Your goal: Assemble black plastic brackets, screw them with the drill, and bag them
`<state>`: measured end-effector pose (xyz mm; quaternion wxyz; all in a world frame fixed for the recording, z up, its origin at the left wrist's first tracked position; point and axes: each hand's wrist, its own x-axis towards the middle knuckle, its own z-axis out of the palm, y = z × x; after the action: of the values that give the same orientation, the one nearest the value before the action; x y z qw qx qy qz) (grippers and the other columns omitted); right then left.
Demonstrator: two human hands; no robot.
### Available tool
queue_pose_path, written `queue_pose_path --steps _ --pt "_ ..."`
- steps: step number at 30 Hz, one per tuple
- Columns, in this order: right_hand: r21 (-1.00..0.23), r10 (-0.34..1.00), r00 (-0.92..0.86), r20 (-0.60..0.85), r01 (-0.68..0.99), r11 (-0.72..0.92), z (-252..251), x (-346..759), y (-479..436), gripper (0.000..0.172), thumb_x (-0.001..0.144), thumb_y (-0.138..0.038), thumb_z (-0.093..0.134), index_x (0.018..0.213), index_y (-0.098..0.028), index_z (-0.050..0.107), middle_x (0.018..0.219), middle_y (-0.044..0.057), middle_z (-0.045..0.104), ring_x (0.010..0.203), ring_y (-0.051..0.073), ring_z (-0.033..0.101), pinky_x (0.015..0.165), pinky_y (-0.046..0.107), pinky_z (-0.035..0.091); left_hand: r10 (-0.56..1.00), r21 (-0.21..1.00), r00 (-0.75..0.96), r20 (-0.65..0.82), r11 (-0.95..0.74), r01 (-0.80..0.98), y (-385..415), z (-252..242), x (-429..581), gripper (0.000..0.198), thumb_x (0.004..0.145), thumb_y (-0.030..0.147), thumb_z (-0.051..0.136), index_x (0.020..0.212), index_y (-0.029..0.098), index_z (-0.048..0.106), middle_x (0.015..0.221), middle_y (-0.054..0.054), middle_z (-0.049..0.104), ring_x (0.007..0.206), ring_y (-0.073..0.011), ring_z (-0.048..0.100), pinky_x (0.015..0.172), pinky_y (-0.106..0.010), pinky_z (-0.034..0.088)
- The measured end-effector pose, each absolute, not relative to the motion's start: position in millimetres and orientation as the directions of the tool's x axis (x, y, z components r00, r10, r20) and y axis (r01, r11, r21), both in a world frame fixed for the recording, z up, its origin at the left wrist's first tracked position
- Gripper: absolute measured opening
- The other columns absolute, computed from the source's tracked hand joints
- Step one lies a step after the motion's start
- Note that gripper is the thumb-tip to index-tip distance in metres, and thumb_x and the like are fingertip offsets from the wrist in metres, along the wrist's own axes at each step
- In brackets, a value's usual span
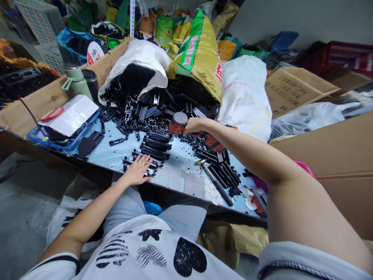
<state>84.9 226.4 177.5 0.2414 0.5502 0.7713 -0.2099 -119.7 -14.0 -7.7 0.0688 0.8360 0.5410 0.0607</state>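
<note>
My left hand [140, 170] lies flat with fingers stretched over the nearest of several black slotted parts [155, 144] lined up in a row on the blue tabletop. My right hand [194, 126] is closed round the grip of a red-and-black cordless power tool [216, 143], held above the table. Its round dark end [179, 118] points left; my forearm hides part of the body. Below it lies a hammer [214, 181] with a dark handle. More long black parts [225, 173] lie to the hammer's right.
Black parts and small screws [154, 126] spill from a white sack [145, 54] and a yellow-green sack [198, 54]. At left stand a blue tray [62, 144] with red scissors [52, 114] and a green flask [76, 79]. A cardboard box [329, 163] borders the right side.
</note>
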Motion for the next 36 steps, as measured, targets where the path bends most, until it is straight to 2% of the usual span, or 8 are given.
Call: queue_pose_path --steps 7,13,19,27,32,36 --pt "-0.065 0.706 -0.304 -0.639 0.937 0.344 191 86 192 0.02 0.065 -0.026 0.069 0.077 -0.01 0.066 0.052 0.0 0.054 0.045 0.011 0.048 0.045 0.023 0.038 0.9 0.162 0.43 0.073 -0.436 0.885 -14 -11 -121 0.083 0.082 0.058 0.049 0.144 0.007 0.025 0.149 -0.018 0.028 0.14 -0.0296 0.018 0.115 -0.045 0.008" --pt "-0.092 0.704 -0.309 -0.64 0.94 0.329 186 79 179 0.025 0.064 -0.02 0.068 0.088 -0.011 0.067 0.055 0.0 0.055 0.048 0.012 0.051 0.045 0.022 0.039 0.904 0.122 0.417 0.098 -0.426 0.896 -22 -8 -117 0.079 0.084 0.055 0.047 0.143 0.007 0.028 0.15 -0.017 0.023 0.141 -0.0298 0.014 0.115 -0.046 0.009" --pt "-0.098 0.674 -0.359 -0.645 0.914 0.393 202 83 150 0.022 0.066 -0.017 0.065 0.088 -0.016 0.069 0.055 -0.001 0.055 0.045 0.01 0.05 0.047 0.021 0.039 0.921 0.108 0.381 0.083 -0.389 0.915 -21 -14 -114 0.073 0.086 0.05 0.048 0.143 0.006 0.03 0.148 -0.016 0.029 0.14 -0.0288 0.019 0.115 -0.045 0.012" --pt "-0.135 0.617 -0.373 -0.693 0.908 0.397 196 82 143 0.026 0.064 -0.023 0.067 0.088 -0.014 0.068 0.055 -0.001 0.055 0.047 0.012 0.052 0.044 0.021 0.039 0.916 0.11 0.384 0.116 -0.396 0.912 -22 -17 -114 0.075 0.085 0.048 0.051 0.143 0.007 0.029 0.148 -0.017 0.03 0.14 -0.0292 0.019 0.115 -0.046 0.013" --pt "-0.096 0.632 -0.348 -0.693 0.913 0.397 184 80 138 0.028 0.063 -0.021 0.066 0.09 -0.014 0.068 0.062 0.002 0.06 0.048 0.013 0.054 0.046 0.023 0.042 0.926 0.122 0.357 0.121 -0.37 0.921 -20 -17 -113 0.076 0.085 0.047 0.051 0.143 0.004 0.027 0.149 -0.018 0.026 0.141 -0.0298 0.016 0.115 -0.045 0.015" --pt "0.006 0.668 -0.354 -0.654 0.881 0.473 189 79 123 0.026 0.064 -0.027 0.066 0.087 -0.016 0.07 0.069 0.005 0.064 0.059 0.018 0.061 0.052 0.025 0.045 0.943 0.135 0.321 0.09 -0.331 0.934 -18 -19 -111 0.079 0.083 0.049 0.053 0.141 0.0 0.03 0.148 -0.022 0.026 0.14 -0.0324 0.017 0.114 -0.045 0.017"
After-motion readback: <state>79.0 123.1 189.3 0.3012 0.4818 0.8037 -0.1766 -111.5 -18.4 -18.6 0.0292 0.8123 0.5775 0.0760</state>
